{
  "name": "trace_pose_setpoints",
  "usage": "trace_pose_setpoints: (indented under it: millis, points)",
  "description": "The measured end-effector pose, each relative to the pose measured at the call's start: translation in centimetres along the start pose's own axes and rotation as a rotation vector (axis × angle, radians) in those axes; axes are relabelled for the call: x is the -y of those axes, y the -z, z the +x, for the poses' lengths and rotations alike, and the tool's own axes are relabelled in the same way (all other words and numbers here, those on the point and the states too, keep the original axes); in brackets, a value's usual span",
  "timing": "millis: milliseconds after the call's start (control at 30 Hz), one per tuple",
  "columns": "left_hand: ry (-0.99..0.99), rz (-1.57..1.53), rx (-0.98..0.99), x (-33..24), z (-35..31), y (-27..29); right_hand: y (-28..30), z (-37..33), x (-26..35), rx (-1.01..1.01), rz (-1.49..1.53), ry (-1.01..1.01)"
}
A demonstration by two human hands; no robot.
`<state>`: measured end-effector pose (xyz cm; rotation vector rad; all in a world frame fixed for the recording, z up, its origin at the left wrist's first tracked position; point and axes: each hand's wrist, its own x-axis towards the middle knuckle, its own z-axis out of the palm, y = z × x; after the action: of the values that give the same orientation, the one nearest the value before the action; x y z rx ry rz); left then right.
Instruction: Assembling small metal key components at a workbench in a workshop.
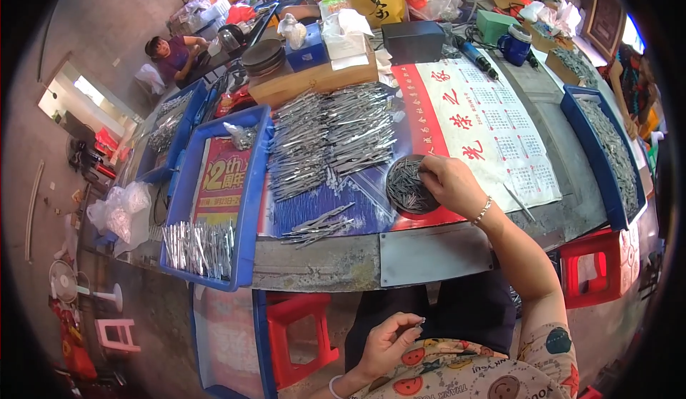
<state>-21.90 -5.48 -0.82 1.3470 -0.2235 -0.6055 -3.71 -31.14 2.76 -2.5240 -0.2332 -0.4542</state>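
My right hand (451, 184) reaches over the right side of a round dark bowl (391, 200) filled with small grey metal pins (409, 177). Its fingers are bent together into the pins, and the fingertips are hidden. Low in front of my lap, my left hand (389, 343) has thumb and forefinger pinched together. A tiny shiny thing shows at those fingertips, too small to name. Left of the bowl lie large stacked rows of slim silvery metal rods (329, 141). A loose handful of the same rods (319, 225) rests nearer to me.
A blue tray (246, 256) at the left holds upright rods and a small bag. Another blue tray (616, 209) at the right is full of grey pieces. A printed calendar sheet (500, 127) covers the table. Red stools (304, 338) stand below; another person (175, 56) sits far left.
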Motion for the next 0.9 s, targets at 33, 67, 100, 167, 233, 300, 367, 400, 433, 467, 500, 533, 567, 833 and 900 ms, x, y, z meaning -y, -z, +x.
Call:
trace_pose_setpoints:
  millis: [33,67,100,167,233,300,367,400,433,467,500,533,567,833,900]
  points:
    - [-0.001,0.004,-0.007,0.0,0.1,-0.2,0.3,-0.1,0.3,-0.022,0.121,-0.031]
    - [-0.026,-0.007,0.004,0.1,0.2,-0.5,0.7,-0.2,0.7,-0.043,0.242,-0.062]
    - [-0.054,-0.015,0.011,0.1,0.2,-0.6,1.2,-0.4,1.3,-0.040,0.253,-0.052]
    - [-0.051,-0.018,0.027,0.0,0.3,-0.6,2.5,-1.2,2.7,0.040,0.492,-0.209]
    - [-0.043,-0.015,0.073,-0.3,0.6,-0.5,3.7,-2.7,3.8,0.092,0.623,-0.208]
    - [-0.047,-0.034,0.065,-0.7,0.8,-0.7,4.6,-4.7,4.6,0.197,0.807,-0.273]
    - [-0.047,-0.057,0.064,-1.1,1.0,-1.0,4.7,-6.9,5.3,0.243,0.960,-0.335]
    - [-0.054,-0.078,0.067,-1.2,1.1,-1.1,4.7,-7.8,5.5,0.280,1.048,-0.371]
    - [-0.061,-0.101,0.079,-1.4,1.2,-1.3,4.5,-8.9,5.5,0.287,1.102,-0.385]
    - [-0.059,-0.097,0.076,-1.5,1.3,-1.4,4.3,-9.8,5.5,0.294,1.157,-0.399]
    - [-0.076,-0.085,0.084,-1.6,1.4,-1.5,4.3,-10.7,5.8,0.298,1.226,-0.462]
    - [-0.092,-0.073,0.092,-1.8,1.4,-1.6,4.2,-11.3,6.0,0.301,1.233,-0.461]
    - [-0.089,-0.069,0.086,-1.9,1.4,-1.8,4.1,-11.9,6.1,0.305,1.293,-0.491]
    - [-0.147,-0.043,0.038,-2.8,0.9,-2.5,4.1,-14.4,7.2,0.301,1.390,-0.556]
    - [-0.156,-0.049,0.031,-2.8,0.7,-2.5,4.1,-14.6,7.4,0.309,1.394,-0.556]
